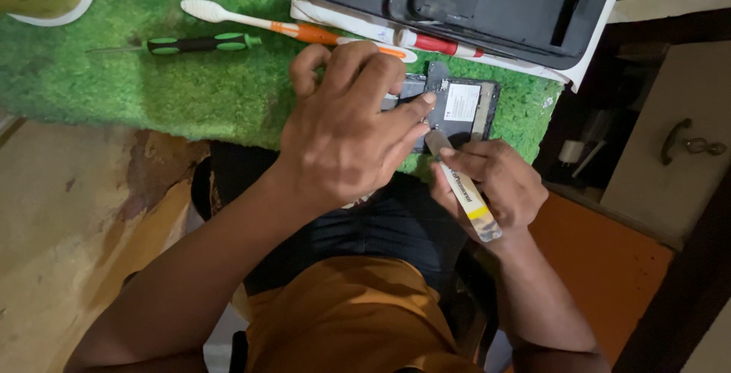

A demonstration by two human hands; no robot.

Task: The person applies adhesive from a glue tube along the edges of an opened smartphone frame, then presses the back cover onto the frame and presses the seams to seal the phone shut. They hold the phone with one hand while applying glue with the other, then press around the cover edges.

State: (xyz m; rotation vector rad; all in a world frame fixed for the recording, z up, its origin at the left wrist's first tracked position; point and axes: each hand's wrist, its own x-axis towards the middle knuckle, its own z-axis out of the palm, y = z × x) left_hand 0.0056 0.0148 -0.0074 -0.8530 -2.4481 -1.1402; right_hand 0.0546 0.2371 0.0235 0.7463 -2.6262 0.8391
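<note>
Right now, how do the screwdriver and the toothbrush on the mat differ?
The screwdriver has a black and green handle with a thin metal shaft; the toothbrush is white and orange with a bristle head. The screwdriver lies clear of the left hand; the toothbrush's handle end runs behind it. Both lie flat on the green mat, untouched, pointing left.

1. The left hand is pressing down on an opened phone lying on a green mat.
2. The right hand is gripping a flat pry tool, its tip touching the phone's near edge.
3. A screwdriver and toothbrush are lying on the mat, behind the hands.
</note>
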